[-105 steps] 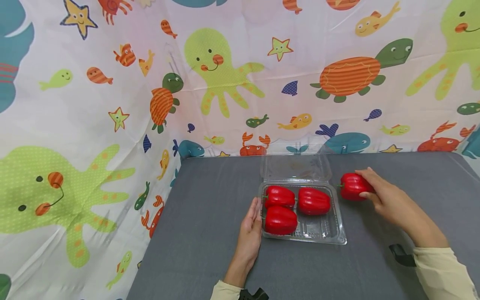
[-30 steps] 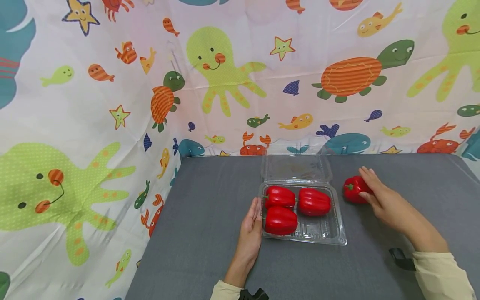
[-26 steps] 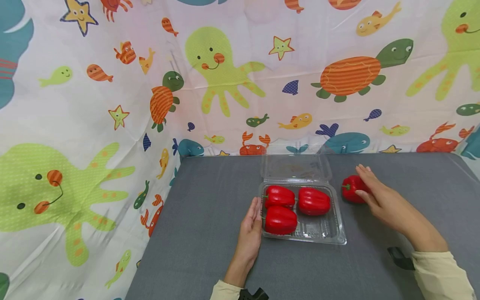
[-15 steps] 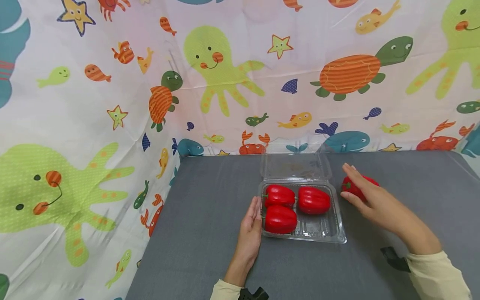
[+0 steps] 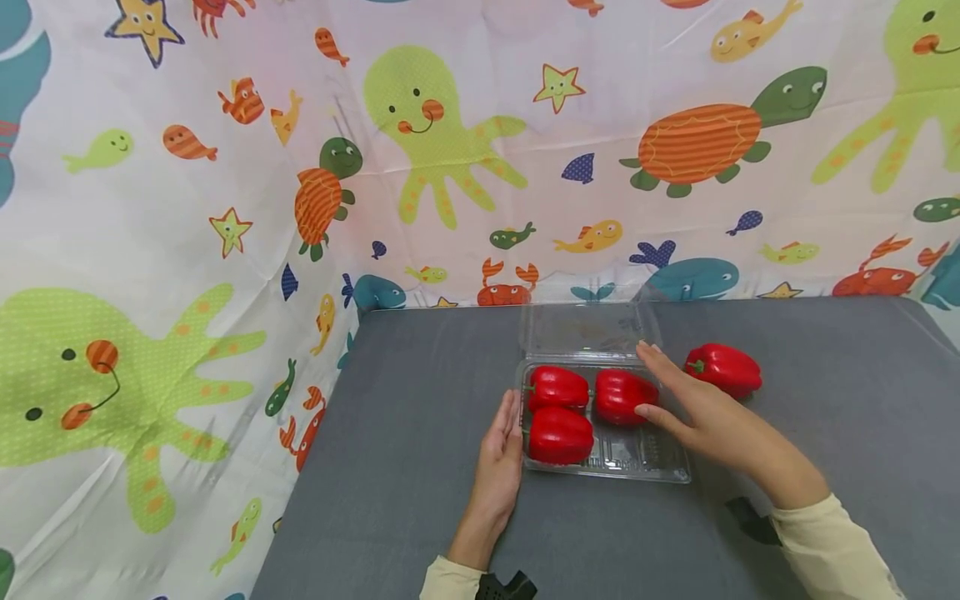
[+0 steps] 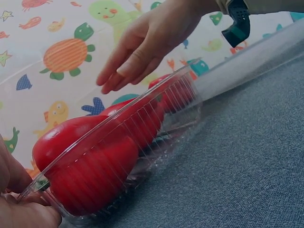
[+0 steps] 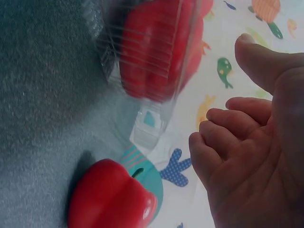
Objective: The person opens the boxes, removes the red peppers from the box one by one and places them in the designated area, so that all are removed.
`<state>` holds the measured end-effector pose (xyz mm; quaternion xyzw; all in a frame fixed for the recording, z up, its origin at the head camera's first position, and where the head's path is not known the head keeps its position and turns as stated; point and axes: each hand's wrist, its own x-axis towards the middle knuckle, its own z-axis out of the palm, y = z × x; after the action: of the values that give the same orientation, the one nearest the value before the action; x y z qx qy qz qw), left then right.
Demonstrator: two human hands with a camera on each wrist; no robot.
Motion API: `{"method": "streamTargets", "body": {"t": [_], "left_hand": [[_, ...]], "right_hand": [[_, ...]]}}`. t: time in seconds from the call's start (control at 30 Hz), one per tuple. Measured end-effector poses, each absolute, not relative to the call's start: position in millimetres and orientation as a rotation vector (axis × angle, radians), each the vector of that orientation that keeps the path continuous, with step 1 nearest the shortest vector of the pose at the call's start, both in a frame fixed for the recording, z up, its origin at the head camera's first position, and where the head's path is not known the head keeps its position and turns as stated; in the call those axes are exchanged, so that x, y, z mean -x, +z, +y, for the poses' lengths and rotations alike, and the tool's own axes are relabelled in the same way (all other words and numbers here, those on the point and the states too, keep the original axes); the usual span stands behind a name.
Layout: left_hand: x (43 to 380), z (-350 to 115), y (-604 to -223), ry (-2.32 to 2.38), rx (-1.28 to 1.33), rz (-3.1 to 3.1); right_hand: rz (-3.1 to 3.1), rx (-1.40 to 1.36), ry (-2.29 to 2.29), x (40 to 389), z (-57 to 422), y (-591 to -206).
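Observation:
Three red bell peppers sit in a clear plastic clamshell container [image 5: 615, 471]: one back left [image 5: 558, 387], one front left [image 5: 561, 435], one at back right [image 5: 624, 396]. My left hand [image 5: 495, 467] rests along the container's left side with fingers mostly straight; in the left wrist view its fingertips touch the rim. The right hand [image 5: 712, 417] hovers over the container's right side, fingers extended and holding nothing. It partly hides the back right pepper. A fourth bell pepper [image 5: 723, 370] lies on the table beyond the right hand, its green stem toward the container.
The container's clear lid [image 5: 588, 329] is folded back toward the rear curtain [image 5: 480, 183], which is printed with sea animals. A grey cloth [image 5: 405, 467] covers the table. Another printed curtain hangs at the left.
My right hand has let go of the fourth bell pepper and moved left over the container. That pepper has turned slightly and stays on the table. The left hand has not moved.

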<state>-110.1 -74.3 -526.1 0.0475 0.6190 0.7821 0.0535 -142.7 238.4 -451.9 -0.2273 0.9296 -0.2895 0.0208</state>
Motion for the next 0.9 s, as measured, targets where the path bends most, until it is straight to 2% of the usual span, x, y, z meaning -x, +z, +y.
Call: {"method": "streamTargets", "body": {"t": [0.9], "left_hand": [[109.4, -74.7, -524.5, 2.356, -0.120, 1.887]], "right_hand": [[2.948, 0.771, -0.747, 147.5, 212.9, -475.5]]}}
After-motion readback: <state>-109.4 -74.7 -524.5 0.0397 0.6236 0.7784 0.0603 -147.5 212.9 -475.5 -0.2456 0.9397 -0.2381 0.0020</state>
